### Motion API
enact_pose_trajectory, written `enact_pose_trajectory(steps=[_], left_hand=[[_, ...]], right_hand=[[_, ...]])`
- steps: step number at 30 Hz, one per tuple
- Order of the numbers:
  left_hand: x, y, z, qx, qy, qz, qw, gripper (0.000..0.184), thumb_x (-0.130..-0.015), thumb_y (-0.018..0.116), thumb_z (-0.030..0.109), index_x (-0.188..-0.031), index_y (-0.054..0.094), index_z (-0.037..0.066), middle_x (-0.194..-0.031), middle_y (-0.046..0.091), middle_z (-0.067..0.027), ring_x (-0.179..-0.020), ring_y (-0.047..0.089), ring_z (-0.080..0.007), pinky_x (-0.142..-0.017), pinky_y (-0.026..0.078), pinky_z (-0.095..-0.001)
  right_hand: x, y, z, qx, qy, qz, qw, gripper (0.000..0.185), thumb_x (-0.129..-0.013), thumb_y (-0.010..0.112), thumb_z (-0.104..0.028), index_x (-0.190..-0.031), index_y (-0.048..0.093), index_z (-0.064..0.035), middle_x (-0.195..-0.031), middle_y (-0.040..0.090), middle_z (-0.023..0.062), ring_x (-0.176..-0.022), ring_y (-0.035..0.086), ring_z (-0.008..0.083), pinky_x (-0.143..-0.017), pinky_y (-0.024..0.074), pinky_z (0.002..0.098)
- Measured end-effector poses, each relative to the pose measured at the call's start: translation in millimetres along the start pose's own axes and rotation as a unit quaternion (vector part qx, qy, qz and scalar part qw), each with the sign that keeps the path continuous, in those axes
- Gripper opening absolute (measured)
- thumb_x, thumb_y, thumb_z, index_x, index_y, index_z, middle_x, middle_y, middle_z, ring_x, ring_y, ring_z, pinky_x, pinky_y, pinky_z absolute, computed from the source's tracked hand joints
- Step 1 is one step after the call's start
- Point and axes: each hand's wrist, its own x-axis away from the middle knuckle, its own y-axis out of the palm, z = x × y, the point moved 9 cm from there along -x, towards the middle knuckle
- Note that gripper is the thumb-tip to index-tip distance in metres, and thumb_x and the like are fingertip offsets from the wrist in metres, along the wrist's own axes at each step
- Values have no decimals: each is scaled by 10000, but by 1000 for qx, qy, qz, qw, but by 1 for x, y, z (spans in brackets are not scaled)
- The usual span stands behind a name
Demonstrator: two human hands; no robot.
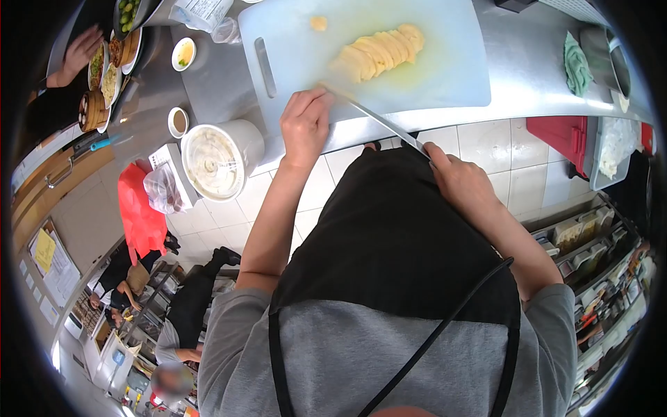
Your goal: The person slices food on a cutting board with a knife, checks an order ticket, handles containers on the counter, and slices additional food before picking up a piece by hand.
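Observation:
My right hand (464, 182) grips the handle of a knife (385, 124) by the near edge of the white cutting board (445, 87). The long blade slants away to the left, over the edge of the board. At its tip my left hand (306, 125) is closed, thumb and fingers drawn together; whatever they pinch is hidden. Beyond the blade lies a row of pale yellow sliced food (382, 52), slices leaning on each other in yellowish liquid. One small loose piece (318, 23) sits apart near the far edge of the board.
A white tub (221, 160) with a lid stands left at the counter edge, near two small sauce cups (183, 54). Bamboo steamers (92, 111) and another person's hand (83, 50) are farther left. A green cloth (576, 66) lies right, above a red bin (559, 135).

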Motion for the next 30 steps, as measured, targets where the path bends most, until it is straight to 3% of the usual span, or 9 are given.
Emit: enact_pose_trajectory(steps=[8, 11, 17, 19, 30], left_hand=[[0, 0, 1, 1, 2, 0, 1000, 151, -705, 689, -32, -837, 705, 39, -871, 671, -67, -757, 612, -227, -664, 498, -312], [-1, 0, 2, -2, 1, 2, 1000, 151, -705, 689, -32, -836, 705, 40, -868, 672, -65, -761, 615, -226, -666, 498, -311], [-2, -3, 5, 5, 11, 18, 1000, 142, -693, 645, -58, -799, 682, 29, -841, 651, -67, -735, 597, -249, -640, 494, -328], [1, -1, 0, 1, -3, 9, 1000, 148, -702, 689, -32, -831, 704, 40, -867, 672, -66, -764, 616, -229, -673, 499, -317], [0, 0, 0, -4, -3, 3, 1000, 143, -699, 692, -28, -828, 701, 33, -872, 668, -73, -759, 610, -232, -667, 496, -317]], right_hand=[[-32, 22, -1, 17, 16, -8, 1000, 296, -865, 465, -85, -1158, 423, -74, -702, 592, 171, -603, 613, 382, -514, 492, 478], [-39, 22, 3, 24, 23, 5, 999, 287, -893, 495, -142, -1170, 437, -100, -716, 616, 170, -606, 609, 382, -536, 494, 475], [-34, 5, 4, -146, -36, -14, 989, 281, -890, 503, -142, -1149, 425, -66, -682, 607, 176, -649, 619, 371, -550, 488, 485], [-25, 5, 5, -73, -5, -20, 997, 259, -903, 495, -160, -1141, 428, -85, -700, 612, 167, -657, 614, 384, -565, 486, 489], [5, -4, 1, -9, 7, 5, 1000, 241, -905, 474, -148, -1138, 439, -99, -712, 606, 162, -606, 618, 374, -516, 502, 475]])
